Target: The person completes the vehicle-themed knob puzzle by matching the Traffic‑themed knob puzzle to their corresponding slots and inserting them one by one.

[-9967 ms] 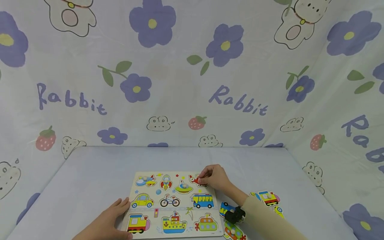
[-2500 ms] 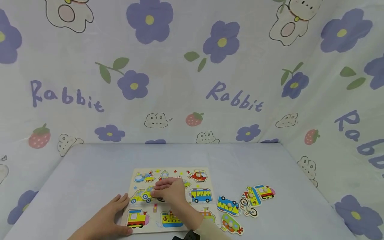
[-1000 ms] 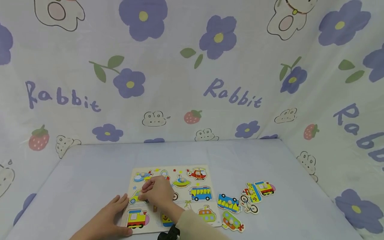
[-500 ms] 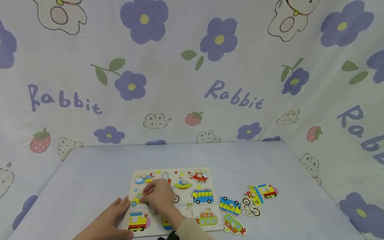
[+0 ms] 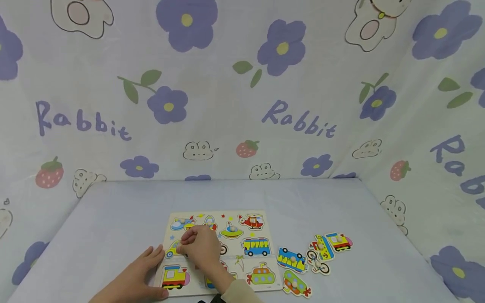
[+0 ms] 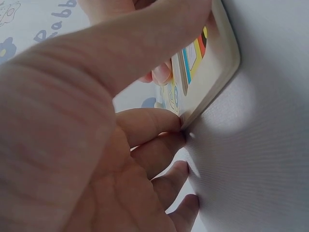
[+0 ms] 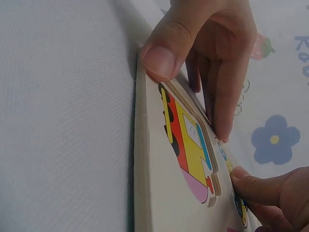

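Note:
The wooden puzzle board (image 5: 223,290) lies flat on the table, printed with vehicles. My right hand (image 5: 204,248) pinches a yellow car piece (image 5: 172,249) at the board's left middle, over the car's place. The fingers hide its knob and much of the car; I cannot tell whether the piece sits fully down. My left hand (image 5: 132,275) rests at the board's left edge. Its thumb (image 7: 161,60) presses on the near left corner and its extended fingers (image 6: 149,123) touch the side. Plane (image 5: 182,224), rocket, saucer (image 5: 231,230) and helicopter (image 5: 251,221) pieces with knobs lie in the top row.
Right of the board lie loose knobbed pieces: a bus (image 5: 291,261), a submarine (image 5: 295,284), a bicycle (image 5: 318,264), a ship (image 5: 323,247) and a train (image 5: 339,242). The ship, bicycle and train lie close together. A patterned cloth (image 5: 212,126) hangs behind the table.
My right hand has gone from the helicopter to the car's place. The car piece has moved left from beside its printed place onto it. In the last second the hand barely moves; my left hand stays.

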`<state>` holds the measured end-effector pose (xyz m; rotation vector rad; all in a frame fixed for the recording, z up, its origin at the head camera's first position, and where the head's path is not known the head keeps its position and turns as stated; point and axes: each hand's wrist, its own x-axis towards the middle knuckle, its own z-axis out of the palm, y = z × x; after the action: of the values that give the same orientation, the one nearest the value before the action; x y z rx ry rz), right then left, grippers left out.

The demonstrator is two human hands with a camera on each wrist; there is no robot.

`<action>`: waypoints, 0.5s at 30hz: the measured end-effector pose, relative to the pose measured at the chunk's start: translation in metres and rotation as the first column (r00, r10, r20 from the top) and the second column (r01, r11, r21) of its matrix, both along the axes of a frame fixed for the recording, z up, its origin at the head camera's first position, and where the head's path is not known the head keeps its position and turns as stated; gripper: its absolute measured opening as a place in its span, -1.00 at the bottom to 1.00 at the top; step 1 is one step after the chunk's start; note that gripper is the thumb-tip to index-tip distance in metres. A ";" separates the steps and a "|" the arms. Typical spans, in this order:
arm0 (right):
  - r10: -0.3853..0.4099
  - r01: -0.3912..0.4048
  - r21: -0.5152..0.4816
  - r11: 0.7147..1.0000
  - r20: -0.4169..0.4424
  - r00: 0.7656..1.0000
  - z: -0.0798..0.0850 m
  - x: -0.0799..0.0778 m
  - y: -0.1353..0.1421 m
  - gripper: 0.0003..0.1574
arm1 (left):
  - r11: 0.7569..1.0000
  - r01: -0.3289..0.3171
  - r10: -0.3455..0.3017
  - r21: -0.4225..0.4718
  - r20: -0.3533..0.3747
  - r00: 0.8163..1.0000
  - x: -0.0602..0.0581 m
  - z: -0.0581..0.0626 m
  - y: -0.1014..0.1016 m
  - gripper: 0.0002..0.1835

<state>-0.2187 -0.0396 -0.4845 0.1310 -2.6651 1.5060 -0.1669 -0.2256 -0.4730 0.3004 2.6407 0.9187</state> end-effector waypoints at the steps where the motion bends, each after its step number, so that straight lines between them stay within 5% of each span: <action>1: 0.000 0.000 -0.001 1.000 -0.003 1.000 0.000 0.000 0.000 -0.68 | 1.000 0.002 -0.002 -0.003 -0.007 1.000 0.000 0.001 0.000 0.18; 15: 0.035 -0.035 -0.021 0.999 0.001 0.999 -0.001 -0.002 0.003 -0.70 | 1.000 -0.009 0.009 -0.003 -0.007 1.000 0.000 -0.002 -0.001 0.20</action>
<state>-0.2202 -0.0367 -0.4859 0.1765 -2.6609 1.5436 -0.1668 -0.2261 -0.4749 0.2923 2.6519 0.9177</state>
